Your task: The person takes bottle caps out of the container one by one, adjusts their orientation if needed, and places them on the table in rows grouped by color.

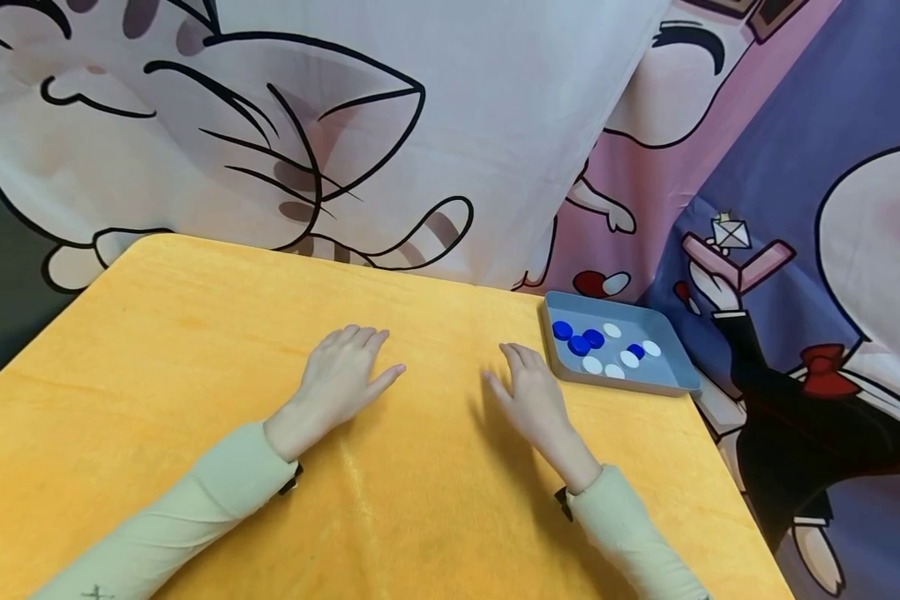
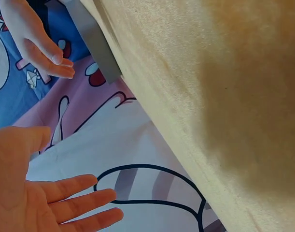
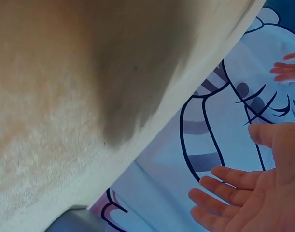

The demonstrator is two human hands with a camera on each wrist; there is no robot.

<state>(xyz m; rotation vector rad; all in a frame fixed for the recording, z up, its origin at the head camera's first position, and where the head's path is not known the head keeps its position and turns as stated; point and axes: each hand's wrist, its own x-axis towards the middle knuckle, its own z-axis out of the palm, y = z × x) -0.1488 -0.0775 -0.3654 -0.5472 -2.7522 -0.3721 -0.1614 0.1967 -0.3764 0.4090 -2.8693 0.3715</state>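
My left hand [image 1: 337, 375] is held over the middle of the yellow table [image 1: 217, 333], its fingers extended and thumb spread. To its right my right hand [image 1: 532, 396] hovers with fingers loosely straight, casting a shadow on the tabletop. Neither palm holds anything, as the left wrist view of the left hand [image 2: 50, 193] and the right wrist view of the right hand [image 3: 248, 188] show. Just beyond the right fingers sits a shallow grey-blue tray [image 1: 645, 385]. In it lie several blue discs [image 1: 579, 345] and several white discs [image 1: 592, 365].
The tray stands at the table's far right corner, near its edge. Behind the table hangs a cloth [image 1: 495, 125] with a cartoon cat, and a blue and pink printed cloth [image 1: 757, 183] continues along the right side.
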